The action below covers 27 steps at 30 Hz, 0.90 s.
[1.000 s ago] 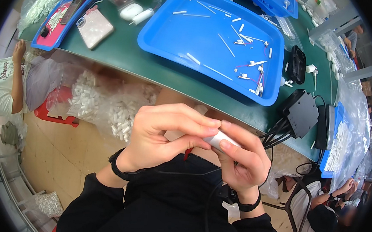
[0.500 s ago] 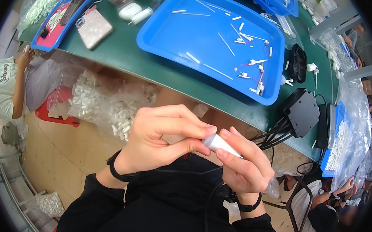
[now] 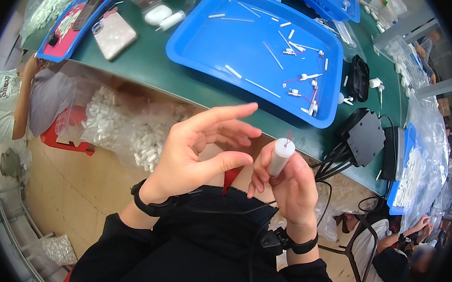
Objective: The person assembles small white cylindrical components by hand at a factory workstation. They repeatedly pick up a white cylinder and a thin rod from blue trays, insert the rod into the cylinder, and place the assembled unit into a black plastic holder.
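Note:
My right hand (image 3: 291,185) grips a short white plastic tube (image 3: 279,159), tilted so that its round end faces up. A thin reddish wire (image 3: 289,136) sticks out of that end. To the left of it, my left hand (image 3: 207,147) holds nothing; its fingers are spread and the thumb is apart from them. Both hands are in front of the green table's near edge. Beyond them lies a blue tray (image 3: 189,60) with thin white rods, short white tubes and small white parts on red wires.
A phone in a pale case (image 3: 114,35) lies left of the tray. Right of it stand a black box with cables (image 3: 362,137) and a black open case (image 3: 359,77). Bags of white tubes (image 3: 104,114) sit below the table edge. Co-workers are at both sides.
My left hand has let go of the white tube and moved off, its fingers opening. My right hand has turned the tube upright, and the wire at its end now shows.

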{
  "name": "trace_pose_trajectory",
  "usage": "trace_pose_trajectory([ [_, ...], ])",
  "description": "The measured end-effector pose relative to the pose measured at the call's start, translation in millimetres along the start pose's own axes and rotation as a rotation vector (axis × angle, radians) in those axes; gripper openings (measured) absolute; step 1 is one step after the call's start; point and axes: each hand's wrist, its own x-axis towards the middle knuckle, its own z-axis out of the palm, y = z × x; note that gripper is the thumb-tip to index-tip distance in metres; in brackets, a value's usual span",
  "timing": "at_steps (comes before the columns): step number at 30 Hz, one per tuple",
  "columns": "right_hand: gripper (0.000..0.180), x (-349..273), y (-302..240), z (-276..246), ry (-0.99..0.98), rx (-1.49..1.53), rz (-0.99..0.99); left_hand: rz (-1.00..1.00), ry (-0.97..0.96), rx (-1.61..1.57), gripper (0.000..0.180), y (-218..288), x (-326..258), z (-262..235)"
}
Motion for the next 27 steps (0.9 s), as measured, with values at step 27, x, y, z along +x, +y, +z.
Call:
trace_pose_trajectory([
  [27,0.052,7.4,5.0,1.7,-0.240,0.436,0.189,-0.030,0.022,-0.009,0.023,-15.5,-14.3,-10.5],
])
